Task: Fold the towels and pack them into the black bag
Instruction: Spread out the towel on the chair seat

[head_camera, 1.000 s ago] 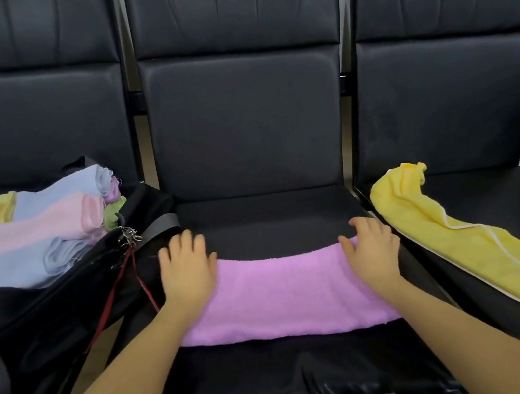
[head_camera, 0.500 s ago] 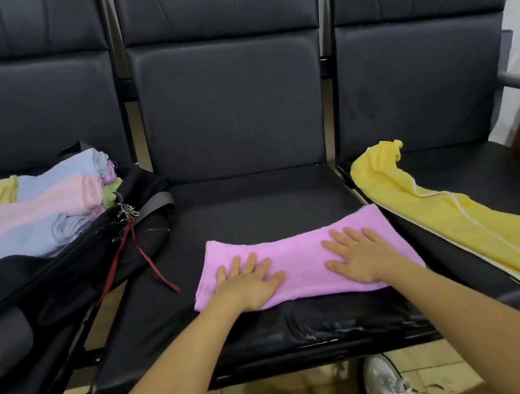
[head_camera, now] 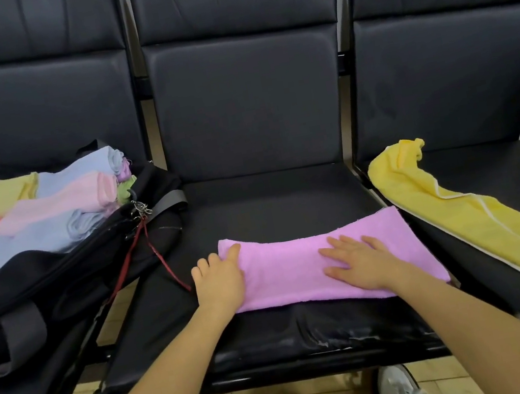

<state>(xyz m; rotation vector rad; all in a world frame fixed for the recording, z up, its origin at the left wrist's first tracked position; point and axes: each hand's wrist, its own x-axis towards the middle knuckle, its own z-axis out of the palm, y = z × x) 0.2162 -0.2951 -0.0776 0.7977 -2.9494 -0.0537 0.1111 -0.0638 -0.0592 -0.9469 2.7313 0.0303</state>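
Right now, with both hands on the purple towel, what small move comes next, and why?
Probably fold the purple towel in half: the left hand sits at its left end, thumb on top, while the right hand lies flat mid-towel as an anchor. It is still a long strip, longer than the folded towels in the black bag.

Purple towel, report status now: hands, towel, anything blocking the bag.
Left hand at towel's left end, grip unclear; right hand flat on it. Purple towel folded on middle seat. Black bag open, part-filled, path unobstructed.
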